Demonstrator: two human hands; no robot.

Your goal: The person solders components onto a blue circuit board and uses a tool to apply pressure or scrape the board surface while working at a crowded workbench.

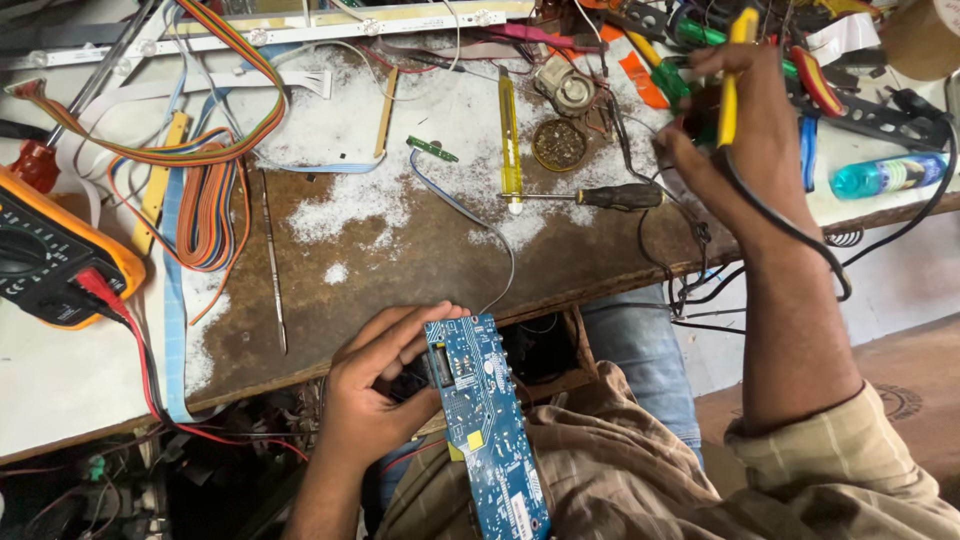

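The person sat at a cluttered workbench (420, 250) and held a long blue circuit board (487, 420) in the left hand (375, 385). The board lay over the lap, just below the near edge of the bench, with its upper end between the fingers and its lower end pointing down toward the person's shirt. The left hand gripped it from the left side: the fingers were curled around the top part, and the thumb seemed to press on the edge, though I could not see the thumb well. The board was narrow, blue with many small white markings and silver solder points, a dark component near its top and a small yellow patch near the middle. A thin grey cable (470, 215) ran from its upper end up onto the bench. The right hand (745, 130) was well apart from the board, raised over the far right part of the bench, and its fingers were closed around a yellow-handled tool (732, 85) with a black cord (800, 240) hanging along the forearm. On the bench between the hands lay a black-handled screwdriver (600, 197), and at the far left stood an orange multimeter (50, 250).
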